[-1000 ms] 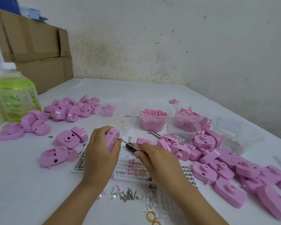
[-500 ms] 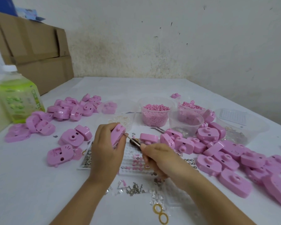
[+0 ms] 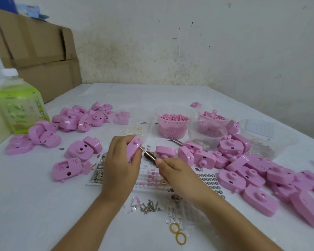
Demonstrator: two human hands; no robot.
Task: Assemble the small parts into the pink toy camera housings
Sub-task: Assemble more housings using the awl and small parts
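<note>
Backdrop: stacked cardboard boxes (image 3: 40, 51) and a green drink bottle (image 3: 20, 109) stand at the far left of a white-covered surface (image 3: 25, 205), against a stained wall.
Far side: a clear tub of pink pellets (image 3: 172, 125) sits beside a second clear tub (image 3: 207, 134), with tweezers (image 3: 176, 142) lying in front of them.
Left pile: a heap of pink housings (image 3: 80, 118) lies near the bottle, and an open shell half (image 3: 65, 169) lies inner face up closer in.
Right pile: closed pink toy cameras (image 3: 261, 174) crowd the surface from the tubs to the near right edge.
Under the hands: a white pegged tray (image 3: 152, 178) holds a few small pink bits, with loose screws (image 3: 150, 208) and yellow rings (image 3: 178, 234) on the near side.
In the way: both hands cover much of the tray, and the left palm hides the held housing's near face.
Held housing (image 3: 133, 148): raised above the tray, tilted on edge, its right side towards the tool.
Left grip (image 3: 120, 165): fingers and thumb wrapped round the housing.
Right grip (image 3: 178, 176): fingers curled round a small screwdriver (image 3: 149, 153), whose tip meets the housing's right edge.
</note>
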